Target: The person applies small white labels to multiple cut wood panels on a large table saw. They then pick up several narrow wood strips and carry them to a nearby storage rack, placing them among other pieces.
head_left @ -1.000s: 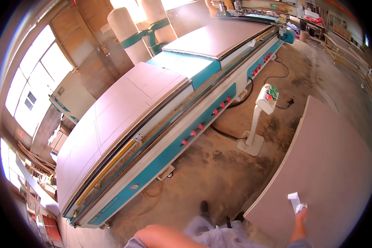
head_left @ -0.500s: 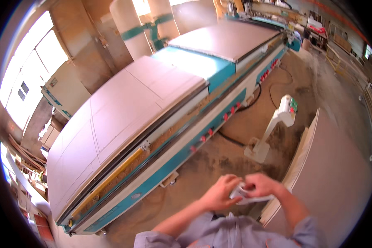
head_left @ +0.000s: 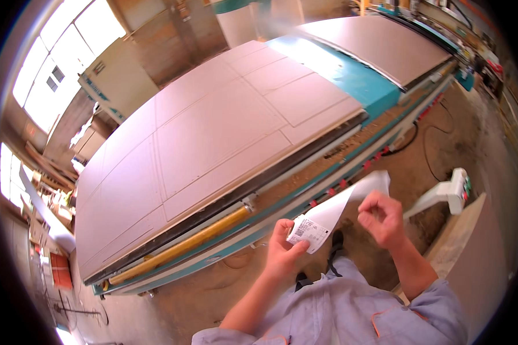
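Observation:
My left hand point(head_left: 283, 246) is closed on printed white labels point(head_left: 311, 231), the thumb lying along their lower edge. From them a long, blank white strip point(head_left: 346, 198) curves up and to the right, its far end blurred. Beside that strip, my right hand point(head_left: 382, 218) is raised with curled fingers, thumb and forefinger drawn together. Whatever may be between those fingertips is too small to make out. Left of both hands lies a large pale board point(head_left: 213, 132) with grooves cut into panel outlines, on the bed of a long machine.
A yellow roller point(head_left: 181, 247) and sawdust run along the machine's near side. A white control stand point(head_left: 452, 192) with coloured buttons rises from the floor on the right. Stacked boards point(head_left: 472, 247) stand close by my right arm. A second board point(head_left: 380, 46) lies farther along the machine.
My hands have moved apart, and the labels with their strip now show in full. My view has shifted left toward the grooved board.

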A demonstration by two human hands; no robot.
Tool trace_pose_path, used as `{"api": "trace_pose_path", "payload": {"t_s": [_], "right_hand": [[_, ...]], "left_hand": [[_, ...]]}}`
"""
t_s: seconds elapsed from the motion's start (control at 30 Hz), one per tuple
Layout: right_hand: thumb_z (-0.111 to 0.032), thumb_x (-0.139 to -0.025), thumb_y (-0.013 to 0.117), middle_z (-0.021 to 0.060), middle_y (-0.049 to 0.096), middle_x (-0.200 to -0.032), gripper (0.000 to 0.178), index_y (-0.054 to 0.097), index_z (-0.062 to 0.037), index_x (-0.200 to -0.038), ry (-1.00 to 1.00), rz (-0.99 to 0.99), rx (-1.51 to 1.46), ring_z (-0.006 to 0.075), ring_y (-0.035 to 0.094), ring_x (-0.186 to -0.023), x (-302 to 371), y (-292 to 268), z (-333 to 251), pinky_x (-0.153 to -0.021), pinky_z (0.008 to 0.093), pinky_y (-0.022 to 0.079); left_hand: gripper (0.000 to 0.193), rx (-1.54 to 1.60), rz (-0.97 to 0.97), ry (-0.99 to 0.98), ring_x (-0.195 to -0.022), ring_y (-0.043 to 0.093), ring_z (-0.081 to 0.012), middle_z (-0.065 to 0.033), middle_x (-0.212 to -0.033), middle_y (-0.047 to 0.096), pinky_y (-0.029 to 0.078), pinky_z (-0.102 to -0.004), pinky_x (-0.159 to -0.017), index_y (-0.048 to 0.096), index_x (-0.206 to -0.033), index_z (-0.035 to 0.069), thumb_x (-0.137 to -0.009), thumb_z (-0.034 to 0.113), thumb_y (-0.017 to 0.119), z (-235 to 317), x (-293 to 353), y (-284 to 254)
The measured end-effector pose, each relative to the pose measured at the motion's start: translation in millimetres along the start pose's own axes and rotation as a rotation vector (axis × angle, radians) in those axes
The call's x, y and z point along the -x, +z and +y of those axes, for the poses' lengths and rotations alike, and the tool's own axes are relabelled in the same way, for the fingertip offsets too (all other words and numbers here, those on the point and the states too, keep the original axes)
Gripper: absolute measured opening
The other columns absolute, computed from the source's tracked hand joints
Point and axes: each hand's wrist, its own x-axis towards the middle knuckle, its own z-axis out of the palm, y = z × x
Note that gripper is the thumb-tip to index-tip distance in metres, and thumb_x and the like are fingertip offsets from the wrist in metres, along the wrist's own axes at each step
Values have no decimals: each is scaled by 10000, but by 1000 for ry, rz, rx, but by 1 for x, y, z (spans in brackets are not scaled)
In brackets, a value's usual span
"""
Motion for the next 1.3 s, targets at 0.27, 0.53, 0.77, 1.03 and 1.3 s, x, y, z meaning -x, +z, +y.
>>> {"api": "trace_pose_path", "payload": {"t_s": [0.27, 0.53, 0.77, 1.03, 1.3], "right_hand": [[-101, -636, 745, 67, 588, -909, 290, 660, -92, -913, -612, -37, 317, 239, 525, -774, -128, 25, 55, -687, 327, 440], [-156, -625, 760, -6, 657, -1022, 372, 684, -116, -987, -706, -315, 369, 191, 537, -821, -277, -3, 111, -704, 312, 392], [-166, -651, 770, 7, 693, -964, 302, 699, -105, -938, -676, -488, 252, 165, 576, -757, -342, -5, 159, -696, 303, 418], [-136, -670, 757, 12, 687, -818, 235, 701, -112, -897, -439, -642, 230, 179, 612, -765, -371, 13, 199, -720, 302, 442], [-76, -755, 718, 61, 680, -849, 76, 679, -53, -815, 246, -964, -153, 175, 629, -794, -412, 38, 239, -778, 312, 488]], "left_hand": [[326, -130, 44, 166, -1009, 549, -123, -36, -1105, 580, 447, -290, -880, 548, -1110, 41, -816, 71, 686, 7, -132, -9], [399, -105, 265, 231, -985, 556, -112, -32, -1079, 604, 443, -270, -884, 538, -1194, 2, -839, 93, 695, 15, -248, 34], [361, -165, 474, 219, -963, 571, -122, -49, -1072, 614, 463, -276, -866, 556, -1170, -10, -856, 113, 686, 1, -295, 27], [278, -298, 760, 76, -807, 628, -145, -81, -945, 650, 540, -282, -704, 606, -1052, -27, -857, 152, 691, 0, -332, 13], [311, -541, 718, -160, -831, 609, -123, -61, -919, 649, 509, -284, -714, 616, -1045, -24, -786, 125, 703, 6, -337, -34]]}}
